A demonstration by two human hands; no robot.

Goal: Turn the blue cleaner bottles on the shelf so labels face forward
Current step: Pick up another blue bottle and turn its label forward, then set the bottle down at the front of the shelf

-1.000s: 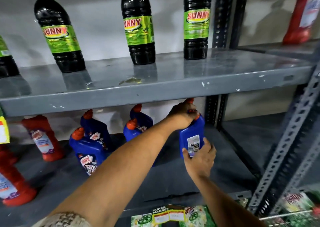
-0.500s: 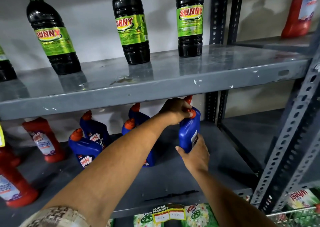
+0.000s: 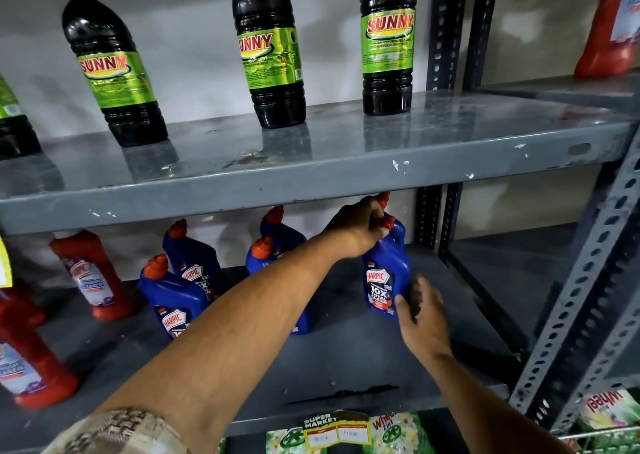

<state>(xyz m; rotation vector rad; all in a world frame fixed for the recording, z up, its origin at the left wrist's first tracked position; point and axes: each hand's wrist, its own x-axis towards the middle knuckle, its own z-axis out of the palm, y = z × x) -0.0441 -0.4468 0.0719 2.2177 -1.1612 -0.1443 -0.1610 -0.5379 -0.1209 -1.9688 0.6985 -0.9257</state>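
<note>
Bare grey metal lower shelf [image 3: 346, 360] lies open in front; the upper grey shelf edge [image 3: 311, 183] hangs low, and blue orange-capped cleaner bottles [image 3: 180, 301] crowd the left.

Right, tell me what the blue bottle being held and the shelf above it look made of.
Blue bottle: seemingly moulded plastic, smooth and slightly glossy, with soft highlights, an orange cap and a printed paper or film label.
Upper shelf: probably painted steel, grey and semi-glossy; it mirrors the dark bottles and its paint is chipped along the front edge.
</note>
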